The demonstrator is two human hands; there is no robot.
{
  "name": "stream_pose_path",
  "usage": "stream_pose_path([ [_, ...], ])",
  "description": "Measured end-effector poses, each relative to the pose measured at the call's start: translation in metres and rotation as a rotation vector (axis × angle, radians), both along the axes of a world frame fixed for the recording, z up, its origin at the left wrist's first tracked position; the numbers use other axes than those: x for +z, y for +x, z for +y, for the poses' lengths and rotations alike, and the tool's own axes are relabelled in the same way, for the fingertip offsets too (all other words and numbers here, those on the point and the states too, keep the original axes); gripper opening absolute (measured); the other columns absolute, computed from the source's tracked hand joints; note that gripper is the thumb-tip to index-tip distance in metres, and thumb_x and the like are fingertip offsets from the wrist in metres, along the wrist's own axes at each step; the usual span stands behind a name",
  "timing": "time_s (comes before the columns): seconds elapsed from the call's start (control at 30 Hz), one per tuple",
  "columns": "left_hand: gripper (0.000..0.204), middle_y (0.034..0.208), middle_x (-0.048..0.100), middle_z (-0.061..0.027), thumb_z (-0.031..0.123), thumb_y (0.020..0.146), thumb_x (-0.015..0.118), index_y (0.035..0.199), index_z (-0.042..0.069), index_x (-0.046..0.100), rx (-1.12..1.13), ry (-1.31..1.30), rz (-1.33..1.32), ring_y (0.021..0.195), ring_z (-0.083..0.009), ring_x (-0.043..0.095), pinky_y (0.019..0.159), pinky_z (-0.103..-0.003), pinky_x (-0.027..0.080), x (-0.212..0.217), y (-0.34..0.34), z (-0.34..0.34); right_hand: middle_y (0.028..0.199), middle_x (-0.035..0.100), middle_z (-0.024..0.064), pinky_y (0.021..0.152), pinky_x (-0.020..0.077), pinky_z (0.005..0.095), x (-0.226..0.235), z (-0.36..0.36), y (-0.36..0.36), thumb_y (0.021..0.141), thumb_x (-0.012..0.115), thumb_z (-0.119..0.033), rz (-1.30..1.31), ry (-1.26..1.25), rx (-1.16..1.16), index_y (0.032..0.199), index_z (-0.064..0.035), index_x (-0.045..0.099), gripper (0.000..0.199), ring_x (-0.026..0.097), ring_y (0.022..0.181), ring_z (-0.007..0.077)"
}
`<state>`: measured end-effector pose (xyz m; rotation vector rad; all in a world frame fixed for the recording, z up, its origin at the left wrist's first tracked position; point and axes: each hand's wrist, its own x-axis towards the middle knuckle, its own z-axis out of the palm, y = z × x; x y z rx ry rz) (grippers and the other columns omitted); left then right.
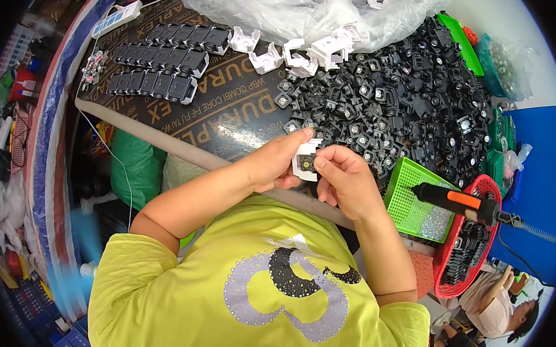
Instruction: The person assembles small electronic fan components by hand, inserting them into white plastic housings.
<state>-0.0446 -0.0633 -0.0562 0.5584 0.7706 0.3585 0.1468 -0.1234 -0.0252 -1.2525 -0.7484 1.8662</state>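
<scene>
Between my two hands, just over the table's near edge, is a white plastic bracket (314,144) with a small black square part (306,164) set in it. My left hand (277,162) grips the bracket from the left, thumb along its upper end. From the right, my right hand (347,181) pinches the black part's side with thumb and forefinger. Beyond them spreads a large heap of similar black parts (384,97). Several loose white brackets (266,58) lie at the heap's far left edge.
Rows of joined black-and-white units (161,58) lie at the far left. A clear plastic bag (250,6) holds more brackets. On the right are a green basket (411,175) of small screws, an electric screwdriver (454,200) on a coiled cord and a red basket (446,282).
</scene>
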Motion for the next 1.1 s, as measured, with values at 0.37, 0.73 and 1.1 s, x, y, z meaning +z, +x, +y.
stream_pose_path([
  [0.37, 0.047, 0.073, 0.063, -0.0050, 0.049, 0.112, 0.044, 0.125, 0.008, 0.063, -0.021, 0.357, 0.386, 0.046, -0.0124, 0.058, 0.036, -0.022, 0.036, 0.026, -0.037, 0.015, 0.086, 0.068, 0.0015, 0.043, 0.0411, 0.0228, -0.020, 0.007, -0.051, 0.105, 0.068, -0.011, -0.231, 0.196, 0.051, 0.105, -0.0060, 0.063, 0.007, 0.061, 0.053, 0.0077],
  [0.73, 0.023, 0.115, 0.067, -0.0135, 0.024, 0.087, 0.083, 0.100, 0.008, 0.074, -0.018, 1.510, 1.057, 0.102, -0.0346, 0.067, 0.089, -0.044, 0.054, -0.006, -0.079, 0.146, 0.109, 0.074, 0.0230, 0.087, 0.0568, 0.0511, -0.012, 0.071, -0.088, 0.093, 0.074, -0.012, -0.862, 0.890, 0.008, 0.109, -0.0005, 0.073, 0.020, 0.071, 0.098, 0.0440],
  [1.1, 0.018, 0.122, 0.069, -0.0143, 0.013, 0.106, 0.065, 0.119, 0.007, 0.054, 0.266, 0.560, -0.190, 0.095, -0.0215, 0.071, 0.082, -0.032, 0.057, 0.044, -0.055, 0.083, 0.098, 0.063, 0.0089, 0.080, 0.0570, 0.0417, -0.024, 0.068, -0.012, 0.082, 0.069, -0.004, -1.501, 1.016, -0.004, 0.090, -0.0056, 0.075, 0.010, 0.063, 0.094, 0.0295],
])
